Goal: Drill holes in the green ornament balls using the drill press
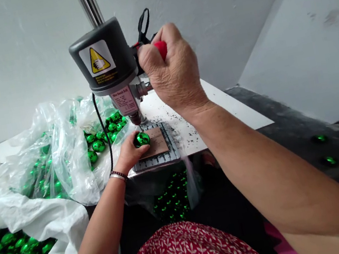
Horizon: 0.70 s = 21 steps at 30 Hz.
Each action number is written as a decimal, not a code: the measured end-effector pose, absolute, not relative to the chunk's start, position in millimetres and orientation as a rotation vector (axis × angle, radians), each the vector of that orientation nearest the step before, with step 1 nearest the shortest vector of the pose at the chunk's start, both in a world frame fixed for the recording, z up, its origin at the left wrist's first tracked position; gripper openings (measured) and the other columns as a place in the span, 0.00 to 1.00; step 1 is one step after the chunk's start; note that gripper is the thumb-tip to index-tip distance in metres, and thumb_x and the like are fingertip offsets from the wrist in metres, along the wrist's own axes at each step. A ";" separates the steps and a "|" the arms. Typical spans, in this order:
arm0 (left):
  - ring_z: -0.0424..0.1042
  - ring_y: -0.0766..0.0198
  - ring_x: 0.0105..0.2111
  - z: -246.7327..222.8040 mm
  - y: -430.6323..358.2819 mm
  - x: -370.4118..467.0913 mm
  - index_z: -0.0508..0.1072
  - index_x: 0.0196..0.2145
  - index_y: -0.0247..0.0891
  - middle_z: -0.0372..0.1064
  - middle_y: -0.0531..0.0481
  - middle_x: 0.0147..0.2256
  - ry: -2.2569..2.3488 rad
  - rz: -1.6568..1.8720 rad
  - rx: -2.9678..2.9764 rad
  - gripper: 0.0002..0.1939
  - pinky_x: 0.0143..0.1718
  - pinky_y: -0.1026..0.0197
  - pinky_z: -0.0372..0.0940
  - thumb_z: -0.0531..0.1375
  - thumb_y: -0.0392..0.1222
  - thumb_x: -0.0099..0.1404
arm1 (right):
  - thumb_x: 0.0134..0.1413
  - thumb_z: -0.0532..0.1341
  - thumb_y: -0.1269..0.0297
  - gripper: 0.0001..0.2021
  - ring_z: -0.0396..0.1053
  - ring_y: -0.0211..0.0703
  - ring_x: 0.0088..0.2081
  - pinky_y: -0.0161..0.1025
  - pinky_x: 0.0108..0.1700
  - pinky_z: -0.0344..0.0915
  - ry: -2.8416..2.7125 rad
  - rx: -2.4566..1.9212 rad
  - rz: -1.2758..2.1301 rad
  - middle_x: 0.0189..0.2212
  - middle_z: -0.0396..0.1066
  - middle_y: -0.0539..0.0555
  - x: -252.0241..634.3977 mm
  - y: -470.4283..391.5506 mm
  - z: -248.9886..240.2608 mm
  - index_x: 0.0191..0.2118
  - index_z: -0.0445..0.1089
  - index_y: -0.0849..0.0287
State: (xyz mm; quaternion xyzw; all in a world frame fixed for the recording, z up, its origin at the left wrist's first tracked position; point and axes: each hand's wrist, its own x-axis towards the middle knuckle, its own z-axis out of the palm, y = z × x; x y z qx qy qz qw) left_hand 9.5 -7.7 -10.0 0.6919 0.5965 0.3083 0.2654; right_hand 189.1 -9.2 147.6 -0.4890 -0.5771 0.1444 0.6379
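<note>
My left hand (130, 152) is closed around a shiny green ball (142, 138), holding it on a brown board (159, 141). Under the board is the slotted metal base (174, 154) of a small bench drill (103, 57). The drill's chuck (135, 119) points down just above the ball; whether the bit touches it I cannot tell. Higher up on the right, my right hand (174, 62) is wrapped round the drill's lever, whose red knob (160, 49) shows between the fingers.
Clear plastic bags (73, 161) of green balls cover the table's left. A white sack (51, 222) at lower left holds more, as does a bag (174, 198) below the table edge. Dark shavings dot the white table (222, 109). Two green balls (330, 160) lie on the floor.
</note>
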 end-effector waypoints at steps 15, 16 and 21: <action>0.72 0.52 0.44 -13.1 -10.6 17.1 0.75 0.48 0.39 0.75 0.48 0.39 1.500 0.923 1.680 0.25 0.53 0.51 0.65 0.69 0.44 0.52 | 0.59 0.60 0.65 0.15 0.48 0.30 0.28 0.33 0.36 0.50 -1.294 -1.072 0.321 0.22 0.52 0.43 190.2 -9.2 143.0 0.27 0.51 0.57; 0.72 0.52 0.43 -13.5 -9.9 18.5 0.76 0.48 0.39 0.75 0.48 0.38 1.515 0.919 1.684 0.24 0.52 0.51 0.65 0.69 0.44 0.51 | 0.58 0.60 0.65 0.15 0.48 0.29 0.27 0.32 0.36 0.50 -1.296 -1.074 0.322 0.22 0.52 0.43 190.1 -9.8 143.3 0.27 0.51 0.58; 0.73 0.51 0.42 -10.1 -1.8 21.2 0.77 0.44 0.41 0.76 0.49 0.37 1.495 0.853 1.754 0.24 0.52 0.50 0.66 0.71 0.42 0.47 | 0.59 0.59 0.66 0.15 0.48 0.28 0.27 0.32 0.35 0.50 -1.289 -1.082 0.323 0.22 0.51 0.43 189.1 -12.5 144.3 0.27 0.51 0.58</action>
